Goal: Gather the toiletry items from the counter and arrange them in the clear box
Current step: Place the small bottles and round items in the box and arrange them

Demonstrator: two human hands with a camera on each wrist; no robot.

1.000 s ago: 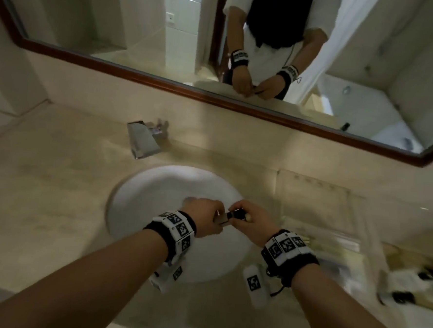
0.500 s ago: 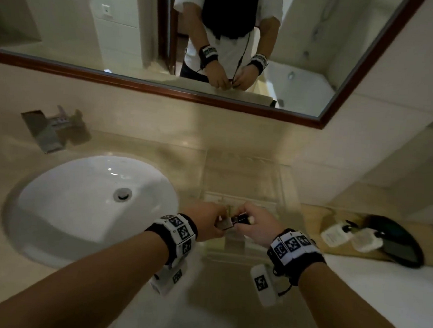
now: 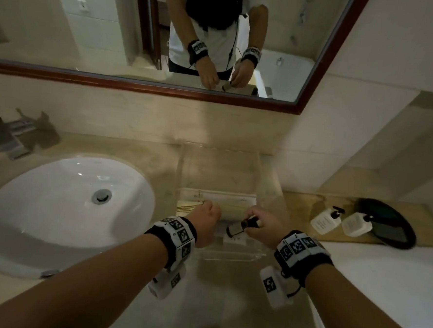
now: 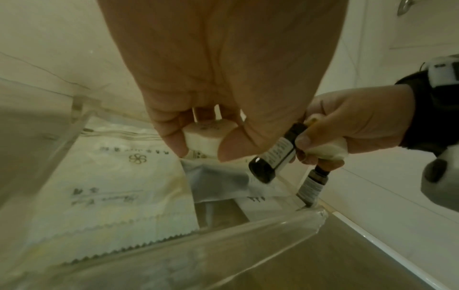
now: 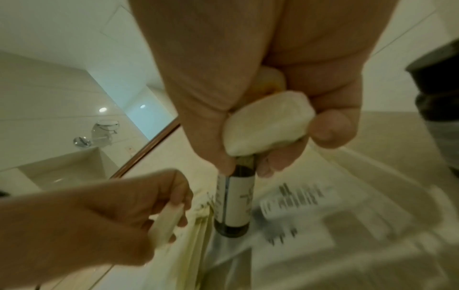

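A clear box [image 3: 268, 182] stands on the counter right of the sink, with flat white packets [image 4: 111, 166] and a grey sachet [image 4: 216, 180] lying inside. Both hands hover over its near half. My left hand [image 3: 208, 211] pinches a small round white bar [image 4: 206, 137] between thumb and fingers. My right hand [image 3: 257, 221] grips a small dark bottle with a white label [image 3: 239, 227] by its neck, base tilted toward the left hand. The same hand also holds a white wrapped lump [image 5: 268, 129] against its palm.
A white sink [image 3: 68, 205] and a chrome faucet [image 3: 6, 135] are at the left. Right of the box, a wooden tray [image 3: 298, 214] carries two white pump bottles [image 3: 326, 222] and a black round object [image 3: 389, 225]. A mirror hangs above the counter.
Both hands have moved from above the sink to above the clear box. The left hand has let go of the dark bottle and the hands have drawn apart.
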